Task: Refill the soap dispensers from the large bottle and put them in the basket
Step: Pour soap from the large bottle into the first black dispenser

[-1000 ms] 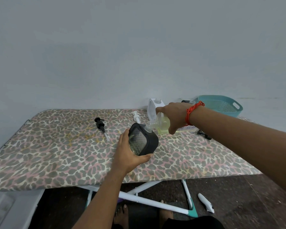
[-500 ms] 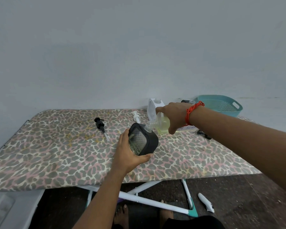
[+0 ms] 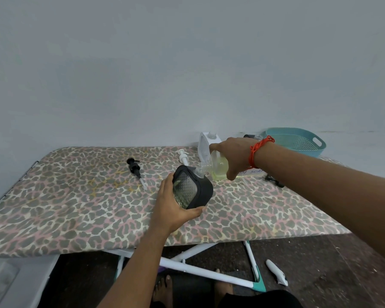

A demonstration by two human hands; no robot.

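My left hand [image 3: 172,208] grips a black soap dispenser [image 3: 192,188] with a clear textured window, tilted over the ironing board [image 3: 76,201]. My right hand [image 3: 233,155] holds a clear large bottle [image 3: 218,166] of yellow-green soap, tipped so its neck meets the dispenser's opening. A white dispenser [image 3: 206,145] without its pump stands behind the bottle. A black pump head [image 3: 135,170] and a white pump head [image 3: 183,156] lie loose on the board. The teal basket [image 3: 298,141] sits at the far right.
A small black object [image 3: 275,181] lies on the board under my right forearm. A paper label [image 3: 252,171] peeks out beside my wrist. Below the board are its white legs [image 3: 198,271], my bare feet and a white object [image 3: 277,272] on the dark floor.
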